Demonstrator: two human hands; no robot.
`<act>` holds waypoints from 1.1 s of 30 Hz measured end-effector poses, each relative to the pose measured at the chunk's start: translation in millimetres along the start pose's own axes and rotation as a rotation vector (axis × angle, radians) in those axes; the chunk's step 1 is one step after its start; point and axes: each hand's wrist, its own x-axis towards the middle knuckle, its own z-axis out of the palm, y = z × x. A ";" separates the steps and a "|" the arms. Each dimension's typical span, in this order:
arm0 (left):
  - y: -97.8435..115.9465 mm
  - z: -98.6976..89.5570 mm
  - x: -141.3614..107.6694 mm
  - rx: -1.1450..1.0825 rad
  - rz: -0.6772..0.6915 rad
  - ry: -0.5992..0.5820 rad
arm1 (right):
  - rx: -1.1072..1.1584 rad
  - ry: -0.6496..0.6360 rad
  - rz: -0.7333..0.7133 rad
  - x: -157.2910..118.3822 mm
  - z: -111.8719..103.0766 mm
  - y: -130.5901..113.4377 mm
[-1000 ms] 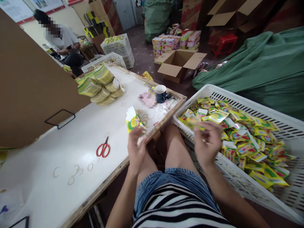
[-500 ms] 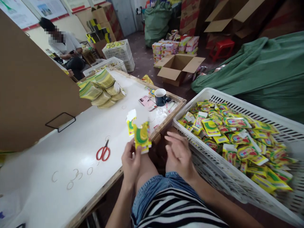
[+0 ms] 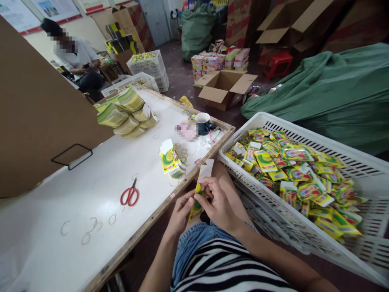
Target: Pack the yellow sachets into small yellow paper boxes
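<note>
Near the lower centre of the frame, just beyond the table's edge, the left hand (image 3: 182, 210) pinches the lower part of a thin yellow carton (image 3: 206, 170), its white flap pointing up, while the right hand (image 3: 221, 207) grips it higher up between thumb and fingers. The step in hand looks like shaping or folding this one piece, between the small stack of cartons (image 3: 169, 161) at mid-frame and the white basket (image 3: 361, 183) of packets (image 3: 300, 192) at right; the next move calls for light, steady fingertips, lest the card crease
</note>
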 end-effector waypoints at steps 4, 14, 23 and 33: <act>-4.6 2.7 2.0 -0.147 -0.087 -0.036 | 0.025 -0.040 0.028 -2.7 1.7 -1.2; -12.6 7.8 9.2 -0.063 0.031 0.276 | -0.037 0.002 0.228 -5.0 -9.7 15.4; -6.6 5.2 1.3 0.166 0.156 0.245 | 0.060 0.009 0.200 -0.4 -18.5 25.1; 2.9 -4.0 -3.1 0.096 0.090 0.010 | 0.039 -0.331 0.138 11.9 -41.7 20.0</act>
